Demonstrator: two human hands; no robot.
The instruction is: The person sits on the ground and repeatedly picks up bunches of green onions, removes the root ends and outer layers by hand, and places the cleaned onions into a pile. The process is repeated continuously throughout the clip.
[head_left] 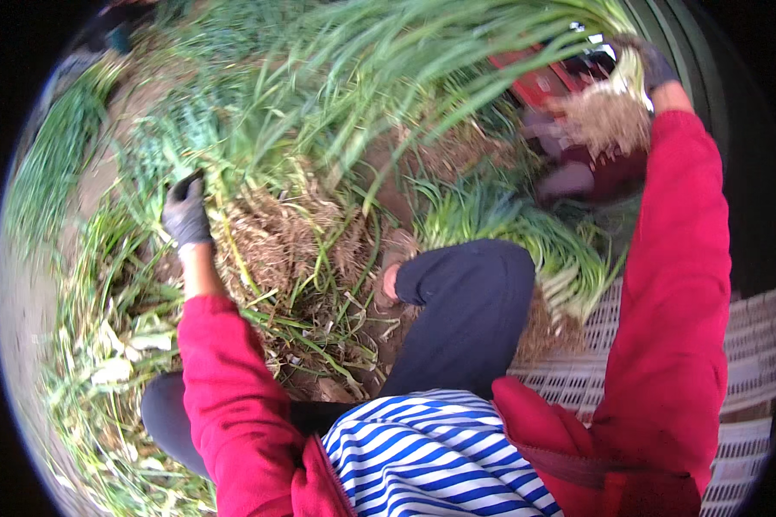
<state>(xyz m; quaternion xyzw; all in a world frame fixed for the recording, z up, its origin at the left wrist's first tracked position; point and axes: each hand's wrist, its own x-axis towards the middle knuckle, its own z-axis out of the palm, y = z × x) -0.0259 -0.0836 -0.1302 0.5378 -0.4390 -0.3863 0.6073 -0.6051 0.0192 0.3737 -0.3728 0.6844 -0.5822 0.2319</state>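
My right hand (650, 61), in a dark glove, is raised at the upper right, gripping a bunch of green onions (627, 72). The bunch's pale brown roots (604, 123) hang below the hand, and its long green leaves sweep left across the top, blurred. My left hand (189, 216), in a grey glove with dark fingers, is over the left side of a heap of green onions (252, 152). Its fingers are partly turned away, so whether they hold anything cannot be told. Matted roots (291, 239) of that heap lie just right of it.
Stripped leaves and peelings (123, 349) litter the ground at left. Another onion bundle (511, 220) lies beyond my knee, near white plastic crates (569, 381). More onions (58, 155) lie far left. Red objects (537, 81) and a dark ribbed surface (679, 39) are at upper right.
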